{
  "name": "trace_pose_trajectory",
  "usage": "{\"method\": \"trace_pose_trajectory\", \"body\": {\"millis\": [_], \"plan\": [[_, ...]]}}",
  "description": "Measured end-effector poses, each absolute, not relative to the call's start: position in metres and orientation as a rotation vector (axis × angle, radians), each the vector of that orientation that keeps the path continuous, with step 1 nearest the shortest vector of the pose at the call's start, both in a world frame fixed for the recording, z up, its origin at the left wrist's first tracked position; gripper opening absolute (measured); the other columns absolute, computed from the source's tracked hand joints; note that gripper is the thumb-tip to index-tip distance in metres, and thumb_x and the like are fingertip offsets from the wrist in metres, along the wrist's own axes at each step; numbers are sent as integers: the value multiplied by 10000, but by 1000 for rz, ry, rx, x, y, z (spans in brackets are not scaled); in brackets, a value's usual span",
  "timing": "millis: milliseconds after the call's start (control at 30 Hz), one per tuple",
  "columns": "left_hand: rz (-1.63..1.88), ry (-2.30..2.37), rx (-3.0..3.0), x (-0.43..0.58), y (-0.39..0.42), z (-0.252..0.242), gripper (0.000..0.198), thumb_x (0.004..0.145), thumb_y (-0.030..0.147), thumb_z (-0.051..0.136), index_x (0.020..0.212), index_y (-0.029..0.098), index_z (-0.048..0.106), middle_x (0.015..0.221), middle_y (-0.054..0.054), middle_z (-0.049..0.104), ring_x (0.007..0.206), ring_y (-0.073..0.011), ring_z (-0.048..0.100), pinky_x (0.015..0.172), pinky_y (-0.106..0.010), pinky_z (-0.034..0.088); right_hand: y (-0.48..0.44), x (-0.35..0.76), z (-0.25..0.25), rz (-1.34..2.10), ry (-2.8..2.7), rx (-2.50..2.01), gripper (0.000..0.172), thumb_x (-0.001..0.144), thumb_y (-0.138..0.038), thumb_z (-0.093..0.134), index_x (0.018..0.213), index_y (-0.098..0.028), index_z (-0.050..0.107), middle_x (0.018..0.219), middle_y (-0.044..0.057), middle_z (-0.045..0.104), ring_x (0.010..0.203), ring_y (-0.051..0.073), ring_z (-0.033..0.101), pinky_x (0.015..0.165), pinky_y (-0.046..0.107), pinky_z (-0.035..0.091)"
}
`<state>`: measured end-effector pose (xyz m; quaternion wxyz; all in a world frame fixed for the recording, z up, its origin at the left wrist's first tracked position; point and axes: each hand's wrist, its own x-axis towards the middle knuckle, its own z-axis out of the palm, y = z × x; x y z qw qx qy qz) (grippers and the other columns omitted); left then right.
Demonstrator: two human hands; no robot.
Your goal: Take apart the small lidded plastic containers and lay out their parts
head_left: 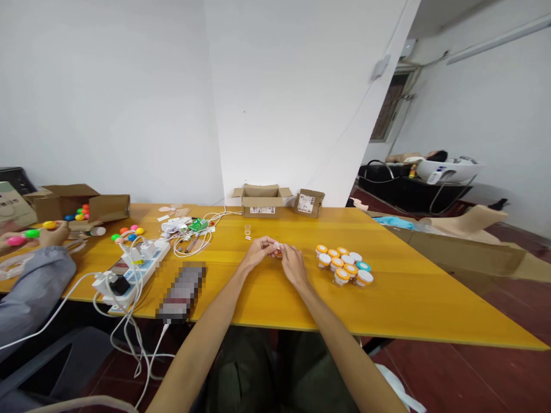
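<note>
We have our left hand (262, 251) and our right hand (294, 264) close together, just over the worktop (413, 298). The grip of each hand is closed on one small orange and white thing (279, 252), which sits between our fingertips. Our fingers hide most of it, so it may be a little tub, but we can't be sure.

Near our right hand, we see a bunch of little tubs (342, 276) on the worktop. Most have orange and white lids, and one lid is blue-green.

Past our left hand lie some small clear rings (247, 229) and a tiny white piece (248, 238). At the back, by the wall (275, 103), an open brown box (258, 202) stands beside a smaller brown box (309, 203).

To our left, we see a phone (181, 292) with its picture blurred, a white power strip (148, 268) full of plugs, and a messy pile of wires and bits (189, 225). Farther left, another person's hand (58, 234), with a gray sleeve (38, 281), is at a row of pink, green and yellow balls (32, 234). More bright balls (131, 236) lie near the power strip.
</note>
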<state>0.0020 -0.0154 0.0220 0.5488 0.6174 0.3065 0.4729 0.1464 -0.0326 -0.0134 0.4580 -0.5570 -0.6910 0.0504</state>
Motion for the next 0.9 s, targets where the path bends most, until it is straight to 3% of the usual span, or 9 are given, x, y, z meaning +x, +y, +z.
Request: {"method": "trace_pose_trajectory", "body": {"millis": [500,700,900], "plan": [[1103,696,1453,-1,-17,22,423,654,490,863,859,148,721,774,-54,738,700,-153,661,703,-281,515,-34,145,-8,430,-1535,-1213,573,927,-680,249,640,-257,508,616,40,644,586,208,557,586,301,421],[1150,791,1542,0,-7,13,315,723,426,812,862,159,720,773,-44,730,713,-152,654,746,-290,521,-37,144,-6,399,-1518,-1256,555,946,-629,260,641,-250,527,624,46,650,606,214,575,601,302,425],[1309,1077,1695,-7,2,6,81,785,281,701,775,203,684,759,-22,706,762,-179,649,819,-323,511,-38,144,-7,275,-1572,-1308,474,984,-502,308,680,-247,568,713,59,696,697,213,623,665,294,436]]}}
